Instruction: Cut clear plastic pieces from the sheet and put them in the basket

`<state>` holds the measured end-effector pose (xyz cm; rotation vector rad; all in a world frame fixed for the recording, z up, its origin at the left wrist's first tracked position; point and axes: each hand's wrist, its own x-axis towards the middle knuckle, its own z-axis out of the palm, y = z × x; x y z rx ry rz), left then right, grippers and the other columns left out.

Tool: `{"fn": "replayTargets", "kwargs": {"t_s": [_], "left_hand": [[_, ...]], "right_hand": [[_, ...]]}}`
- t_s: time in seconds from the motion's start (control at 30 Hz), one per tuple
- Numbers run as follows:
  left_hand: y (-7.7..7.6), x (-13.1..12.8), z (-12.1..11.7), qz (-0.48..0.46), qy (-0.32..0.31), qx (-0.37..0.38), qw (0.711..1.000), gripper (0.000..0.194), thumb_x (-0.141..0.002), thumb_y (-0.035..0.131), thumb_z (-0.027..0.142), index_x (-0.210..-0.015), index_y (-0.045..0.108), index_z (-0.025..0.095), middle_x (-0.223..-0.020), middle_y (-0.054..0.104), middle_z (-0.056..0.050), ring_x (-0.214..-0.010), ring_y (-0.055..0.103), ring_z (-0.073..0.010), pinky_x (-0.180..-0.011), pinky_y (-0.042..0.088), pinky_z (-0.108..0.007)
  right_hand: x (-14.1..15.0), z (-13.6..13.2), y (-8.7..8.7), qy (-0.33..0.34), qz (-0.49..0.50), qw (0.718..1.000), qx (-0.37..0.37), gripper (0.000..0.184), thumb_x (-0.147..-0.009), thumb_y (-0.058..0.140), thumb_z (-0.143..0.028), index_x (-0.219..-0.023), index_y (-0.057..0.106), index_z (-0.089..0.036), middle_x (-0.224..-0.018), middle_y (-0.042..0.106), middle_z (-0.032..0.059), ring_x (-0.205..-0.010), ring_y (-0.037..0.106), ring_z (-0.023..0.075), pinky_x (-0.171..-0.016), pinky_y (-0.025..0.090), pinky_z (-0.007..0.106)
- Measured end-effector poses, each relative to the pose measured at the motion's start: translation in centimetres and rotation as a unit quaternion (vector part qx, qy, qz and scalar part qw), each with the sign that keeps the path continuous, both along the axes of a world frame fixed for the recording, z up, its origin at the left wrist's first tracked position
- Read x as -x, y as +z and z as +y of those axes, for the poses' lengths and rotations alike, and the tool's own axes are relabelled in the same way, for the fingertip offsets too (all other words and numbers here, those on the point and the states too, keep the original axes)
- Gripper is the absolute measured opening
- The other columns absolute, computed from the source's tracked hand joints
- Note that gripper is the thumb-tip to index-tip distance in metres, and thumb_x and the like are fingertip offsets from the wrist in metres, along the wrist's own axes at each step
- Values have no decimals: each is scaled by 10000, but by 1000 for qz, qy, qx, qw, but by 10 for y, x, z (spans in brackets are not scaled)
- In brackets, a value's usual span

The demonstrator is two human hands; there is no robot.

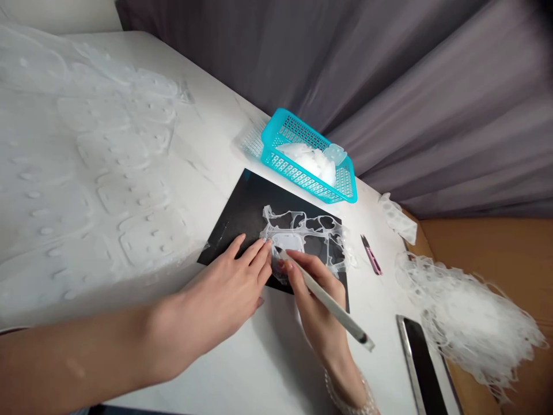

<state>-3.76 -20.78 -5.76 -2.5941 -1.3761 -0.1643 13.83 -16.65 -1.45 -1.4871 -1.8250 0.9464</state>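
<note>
My right hand (317, 291) grips a long, pale pen-shaped tool (330, 302) whose dark, narrow tip meets a translucent plastic sheet; the exact kind of tool I cannot make out. This sheet (317, 230), thin and cut into open loops, lies on a black mat (242, 207). Near the tool's tip a rounded, whitish piece (287, 243) sits within the sheet. My left hand (237, 282) lies flat, fingers stretched out, its fingertips pressing on the sheet's left edge and the mat. Part of the sheet is hidden beneath my hands.
A turquoise basket (309, 178) holding white pieces stands behind the mat. Large translucent molded sheets (129, 190) cover the left side. To the right lie pink-handled snips (371, 255), a phone (423, 369), a white strip (397, 219) and a heap of plastic offcuts (475, 317).
</note>
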Motion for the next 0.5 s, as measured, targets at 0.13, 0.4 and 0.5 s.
{"fn": "replayTargets", "kwargs": {"t_s": [0.13, 0.4, 0.5], "left_hand": [[14, -1, -10, 21, 1, -9, 1000, 592, -933, 564, 448, -1418, 545, 111, -1523, 465, -170, -1453, 352, -377, -1176, 323, -542], [13, -2, -10, -1, -9, 30, 1000, 583, -898, 638, 420, -1417, 554, 168, -1539, 452, -141, -1481, 292, -378, -1204, 253, -583], [3, -3, -3, -49, -11, 69, 996, 550, -887, 651, 449, -1382, 589, 216, -1527, 477, -108, -1483, 293, -366, -1217, 211, -593]], "right_hand": [[-4, -4, 5, 39, -66, 997, -17, 204, -949, 590, -335, -1023, 740, -217, -948, 772, 52, -802, 726, 185, -675, 576, 287], [1, -2, 2, 95, -130, 976, -144, 164, -961, 561, -210, -1015, 714, -190, -860, 751, 39, -705, 705, 154, -639, 544, 262], [7, -1, 2, 103, -153, 967, -174, 165, -971, 536, -188, -999, 698, -181, -843, 738, 47, -691, 694, 159, -622, 531, 263]]}}
